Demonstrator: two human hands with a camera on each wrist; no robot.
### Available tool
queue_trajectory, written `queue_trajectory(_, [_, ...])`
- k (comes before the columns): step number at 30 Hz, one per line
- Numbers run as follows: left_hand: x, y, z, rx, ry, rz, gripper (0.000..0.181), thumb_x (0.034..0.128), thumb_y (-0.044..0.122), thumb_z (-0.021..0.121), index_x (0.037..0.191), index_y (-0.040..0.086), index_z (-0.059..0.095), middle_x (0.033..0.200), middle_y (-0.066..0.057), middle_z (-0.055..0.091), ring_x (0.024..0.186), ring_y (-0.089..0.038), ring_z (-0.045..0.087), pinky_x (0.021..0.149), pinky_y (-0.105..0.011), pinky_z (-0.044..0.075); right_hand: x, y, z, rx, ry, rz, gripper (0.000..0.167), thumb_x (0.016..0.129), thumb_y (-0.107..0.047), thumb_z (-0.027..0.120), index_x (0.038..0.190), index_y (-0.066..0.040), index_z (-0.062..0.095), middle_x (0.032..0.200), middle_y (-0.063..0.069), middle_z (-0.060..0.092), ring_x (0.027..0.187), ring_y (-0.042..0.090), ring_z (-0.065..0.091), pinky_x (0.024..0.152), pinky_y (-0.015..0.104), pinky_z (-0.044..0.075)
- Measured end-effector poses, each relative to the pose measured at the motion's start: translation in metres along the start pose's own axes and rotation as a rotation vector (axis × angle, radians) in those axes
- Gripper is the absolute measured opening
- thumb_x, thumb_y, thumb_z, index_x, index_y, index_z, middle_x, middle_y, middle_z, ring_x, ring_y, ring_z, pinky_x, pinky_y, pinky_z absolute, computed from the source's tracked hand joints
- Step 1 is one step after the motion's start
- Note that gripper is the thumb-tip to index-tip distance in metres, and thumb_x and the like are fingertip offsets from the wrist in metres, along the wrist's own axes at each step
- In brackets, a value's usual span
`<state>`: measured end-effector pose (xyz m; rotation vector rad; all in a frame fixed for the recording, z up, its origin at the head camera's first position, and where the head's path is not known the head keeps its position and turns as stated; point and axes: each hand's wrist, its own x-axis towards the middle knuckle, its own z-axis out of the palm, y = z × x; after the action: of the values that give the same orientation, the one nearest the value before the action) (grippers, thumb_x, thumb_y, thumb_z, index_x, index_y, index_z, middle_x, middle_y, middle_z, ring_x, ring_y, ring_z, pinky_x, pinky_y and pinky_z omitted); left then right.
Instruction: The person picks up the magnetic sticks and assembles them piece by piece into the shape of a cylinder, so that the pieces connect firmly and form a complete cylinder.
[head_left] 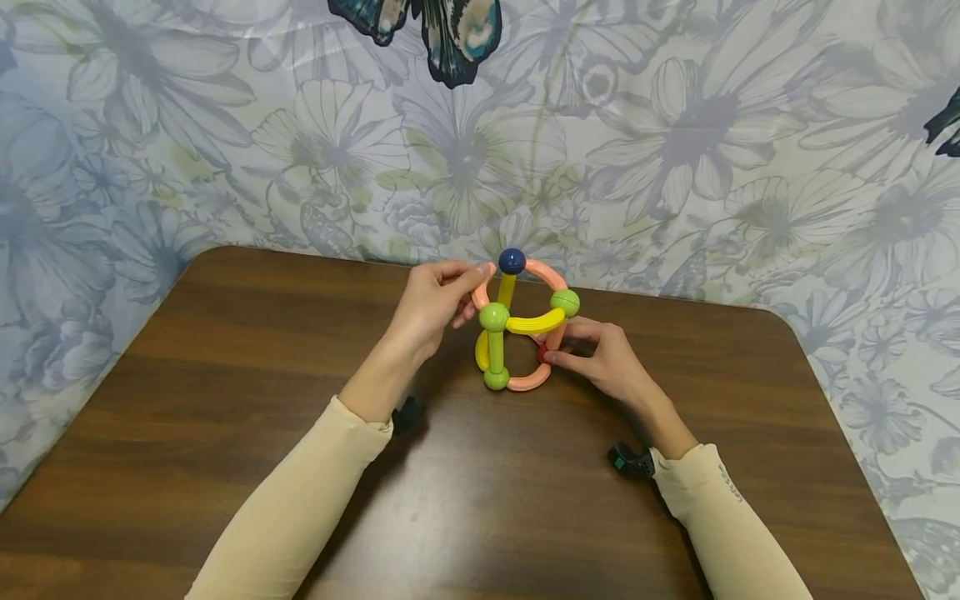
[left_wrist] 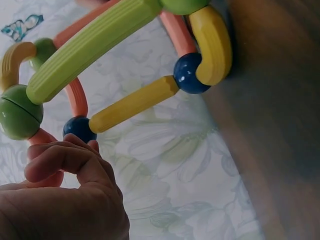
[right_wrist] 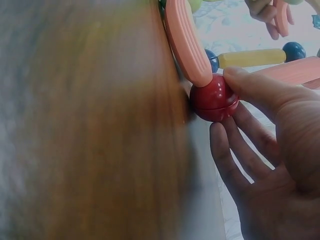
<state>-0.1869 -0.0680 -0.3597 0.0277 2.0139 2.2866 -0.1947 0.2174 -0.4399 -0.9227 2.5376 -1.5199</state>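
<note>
A cage-like frame of magnetic sticks and balls stands on the table between both hands. Its upper ring has a blue ball (head_left: 512, 261), a green ball (head_left: 566, 302) and a curved yellow stick (head_left: 536, 323). Upright sticks, among them a straight green stick (head_left: 496, 352), join it to the lower ring. At the upper left, my left hand (head_left: 427, 304) pinches a curved pink stick (head_left: 482, 292) between thumb and fingers. Low on the right, my right hand (head_left: 609, 360) holds a red ball (right_wrist: 215, 100), thumb on one side and fingertips on the other; a pink stick (right_wrist: 186, 42) touches that ball.
The brown wooden table (head_left: 262, 400) ends behind the frame at a flower-patterned wall covering (head_left: 465, 158). Dark wrist bands, one a black device (head_left: 630, 461) at the right wrist, sit by the cream sleeves (head_left: 292, 500).
</note>
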Motion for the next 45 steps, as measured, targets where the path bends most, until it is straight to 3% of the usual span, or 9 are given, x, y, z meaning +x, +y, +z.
queue_trajectory(4, [0.005, 0.001, 0.002, 0.023, -0.002, -0.019, 0.029, 0.1037, 0.027, 0.070, 0.110, -0.001, 0.075, 0.063, 0.001, 0.057, 0.053, -0.009, 0.048, 0.049, -0.019, 0.037, 0.000, 0.000, 0.000, -0.002, -0.007, -0.009, 0.011, 0.092, -0.014, 0.083, 0.100, -0.018, 0.078, 0.110, -0.001, 0.076, 0.102, 0.014, 0.071, 0.093, 0.046, 0.061])
queue_trajectory(13, [0.009, 0.001, 0.002, -0.012, -0.005, -0.027, 0.026, 0.1052, 0.024, 0.067, 0.111, -0.001, 0.071, 0.065, 0.000, 0.057, 0.051, -0.011, 0.049, 0.048, -0.020, 0.039, 0.002, 0.002, -0.001, -0.017, -0.006, 0.015, 0.012, 0.092, -0.017, 0.083, 0.100, -0.020, 0.076, 0.108, -0.003, 0.076, 0.098, 0.018, 0.072, 0.089, 0.032, 0.061])
queue_trajectory(18, [0.013, -0.001, 0.003, -0.046, -0.030, -0.017, 0.027, 0.1062, 0.024, 0.065, 0.112, -0.002, 0.071, 0.067, 0.000, 0.060, 0.052, -0.012, 0.050, 0.048, -0.020, 0.041, 0.002, -0.006, -0.003, -0.004, 0.041, 0.068, 0.015, 0.094, -0.022, 0.083, 0.105, -0.019, 0.074, 0.108, -0.001, 0.074, 0.104, 0.022, 0.073, 0.097, 0.043, 0.059])
queue_trajectory(21, [0.016, -0.002, 0.002, -0.053, -0.041, -0.031, 0.027, 0.1066, 0.025, 0.065, 0.112, -0.001, 0.071, 0.067, 0.000, 0.060, 0.052, -0.011, 0.051, 0.048, -0.020, 0.041, 0.002, -0.014, -0.008, 0.046, 0.071, 0.073, 0.025, 0.097, -0.017, 0.079, 0.121, -0.015, 0.073, 0.116, 0.001, 0.074, 0.113, 0.023, 0.071, 0.103, 0.048, 0.056])
queue_trajectory(26, [0.021, -0.001, 0.002, -0.034, -0.050, -0.055, 0.027, 0.1050, 0.029, 0.067, 0.109, 0.002, 0.072, 0.063, 0.000, 0.058, 0.049, -0.011, 0.048, 0.046, -0.021, 0.036, 0.006, -0.031, -0.016, 0.244, 0.152, 0.122, 0.038, 0.104, -0.007, 0.057, 0.140, 0.000, 0.063, 0.123, -0.001, 0.073, 0.115, 0.017, 0.069, 0.103, 0.032, 0.056])
queue_trajectory(31, [0.026, 0.000, 0.005, 0.028, -0.037, -0.050, 0.030, 0.1025, 0.034, 0.071, 0.107, 0.004, 0.075, 0.054, 0.002, 0.053, 0.044, -0.011, 0.040, 0.044, -0.023, 0.027, 0.021, -0.055, -0.014, 0.442, 0.222, 0.250, 0.048, 0.113, -0.033, 0.045, 0.134, 0.005, 0.066, 0.108, -0.002, 0.080, 0.106, 0.018, 0.075, 0.109, 0.042, 0.051])
queue_trajectory(34, [0.027, 0.000, 0.005, 0.062, -0.021, -0.036, 0.032, 0.1010, 0.037, 0.073, 0.104, 0.005, 0.076, 0.052, 0.002, 0.051, 0.041, -0.011, 0.037, 0.043, -0.023, 0.025, 0.031, -0.064, -0.009, 0.455, 0.215, 0.317, 0.052, 0.112, -0.042, 0.048, 0.124, 0.004, 0.070, 0.098, 0.001, 0.082, 0.104, 0.018, 0.077, 0.113, 0.050, 0.047])
queue_trajectory(39, [0.029, 0.001, 0.008, 0.091, -0.037, -0.055, 0.044, 0.0984, 0.042, 0.075, 0.091, -0.002, 0.072, 0.054, 0.000, 0.055, 0.040, -0.012, 0.033, 0.042, -0.023, 0.024, 0.041, -0.074, -0.003, 0.418, 0.207, 0.355, 0.051, 0.110, -0.040, 0.055, 0.109, 0.007, 0.072, 0.091, 0.008, 0.081, 0.088, 0.024, 0.077, 0.110, 0.048, 0.050])
queue_trajectory(45, [0.031, 0.002, 0.013, 0.089, -0.037, -0.053, 0.045, 0.0987, 0.041, 0.075, 0.094, -0.004, 0.074, 0.056, -0.001, 0.060, 0.039, -0.010, 0.033, 0.041, -0.023, 0.024, 0.044, -0.083, -0.002, 0.424, 0.300, 0.374, 0.041, 0.108, -0.030, 0.060, 0.117, 0.009, 0.073, 0.075, 0.002, 0.077, 0.082, 0.020, 0.076, 0.099, 0.033, 0.058])
